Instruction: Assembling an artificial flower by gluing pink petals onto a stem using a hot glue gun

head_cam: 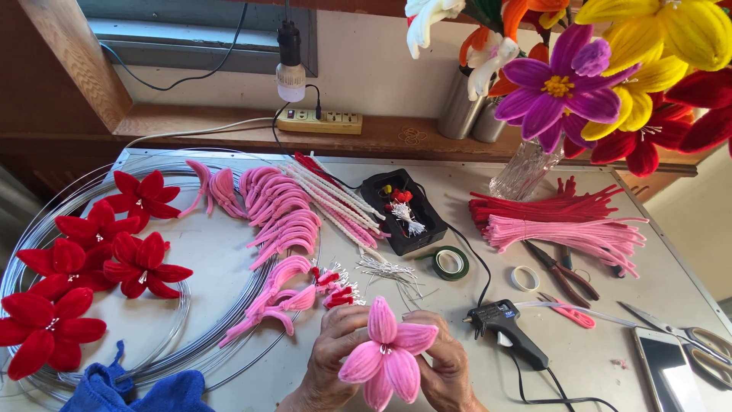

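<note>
At the near edge of the table, both my hands close around a pink pipe-cleaner flower [386, 355]: my left hand [329, 352] curls its fingers behind the left petals, my right hand [448, 365] cups the right side, and together they keep the bloom facing up at me so that its white centre shows. Both grips are snug, with fingers pressed on the petals and no gap. Just to the right lies a black glue gun [506, 328] on its side, its cord trailing off the near edge, close enough for my right hand to reach. Further right lie small pink snips [570, 313], scissors [690, 339] and a phone [668, 365]. At the near left corner sits a blue cloth [114, 389], touching a coil of silver wire [191, 324], and finished red flowers [84, 275] are laid out across the coil, apart from the loose parts. Beyond my hands, shaped pink petals [282, 221] are fanned in rows so that each can be picked singly, with white stamens [389, 271] beside them. A roll of green tape [451, 262] and a black tray [402, 210] sit mid-table, and bundles of red and pink stems [557, 221] lie to the right. Farthest off, a glass vase of bright flowers [526, 168] stands at the right, and a power strip [320, 120] rests on the wooden ledge.
</note>
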